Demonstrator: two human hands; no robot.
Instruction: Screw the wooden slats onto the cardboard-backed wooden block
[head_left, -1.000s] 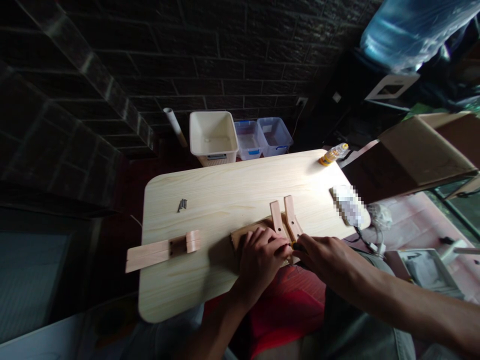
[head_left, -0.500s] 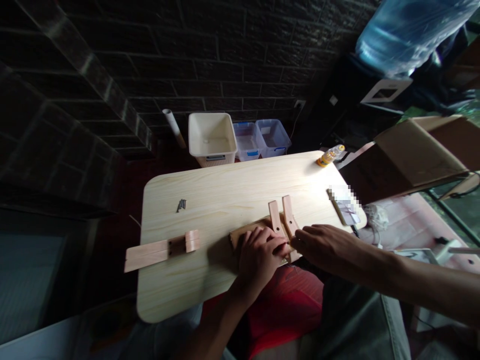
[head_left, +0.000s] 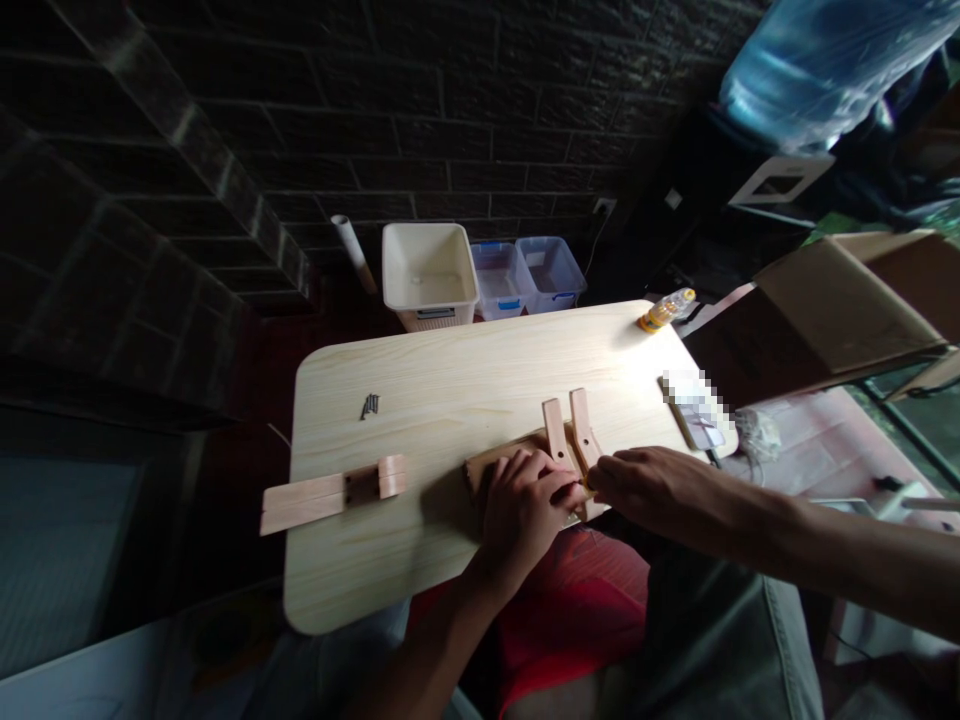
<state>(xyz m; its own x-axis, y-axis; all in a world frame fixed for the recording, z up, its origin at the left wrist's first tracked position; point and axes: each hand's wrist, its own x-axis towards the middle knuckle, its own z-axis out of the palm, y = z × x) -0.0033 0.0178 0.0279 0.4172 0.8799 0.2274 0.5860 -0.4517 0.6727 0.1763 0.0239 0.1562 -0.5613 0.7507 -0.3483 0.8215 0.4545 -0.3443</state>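
My left hand (head_left: 531,495) lies over a wooden assembly (head_left: 491,465) at the table's near edge, its fingers curled down on the wood. Two pale wooden arms (head_left: 555,430) with dark screw holes stick out from the far side of this piece. Beside the left fingertips, my right hand (head_left: 626,475) is closed in a fist. A small yellow tool (head_left: 587,483) shows at its fingers; most of it is hidden in the grip. Farther left lies a second wooden piece (head_left: 307,503), a flat board with a block at one end. Several dark screws (head_left: 370,406) rest behind it.
The light wooden table (head_left: 450,375) carries a clear bottle with yellow parts (head_left: 667,310) at its far right corner and a phone-like flat object (head_left: 686,420) at the right edge. Bins (head_left: 429,305) stand behind it. An open cardboard box (head_left: 847,300) is on the right.
The whole view has shifted slightly, so things appear a little farther right. Both hands stay on the wooden assembly; a bit more yellow shows at the right fingers.
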